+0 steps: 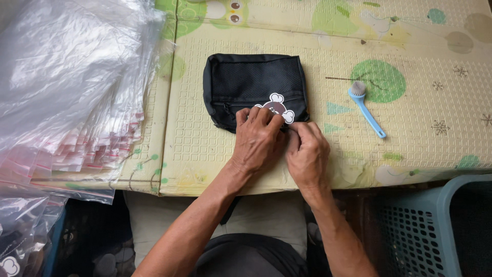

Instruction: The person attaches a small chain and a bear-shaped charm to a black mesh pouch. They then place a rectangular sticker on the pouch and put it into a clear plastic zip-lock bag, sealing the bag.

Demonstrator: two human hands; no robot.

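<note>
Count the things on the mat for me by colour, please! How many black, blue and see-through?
Black: 1, the black pouch under the left hand and right hand
Blue: 1, the blue brush
See-through: 1, the stack of clear plastic bags; single bags too many to tell
Total: 3

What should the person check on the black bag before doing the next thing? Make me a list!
1. Black pouch lies flat on the play mat: ok.
2. Left hand and right hand both on its near edge: ok.
3. Bear-shaped tag uncovered: partly, fingers overlap it: not ok.
4. Zipper shut: cannot tell, hands hide its end.
5. Blue brush clear of the pouch: ok.
6. Clear bags stacked nearby: ok.
</note>
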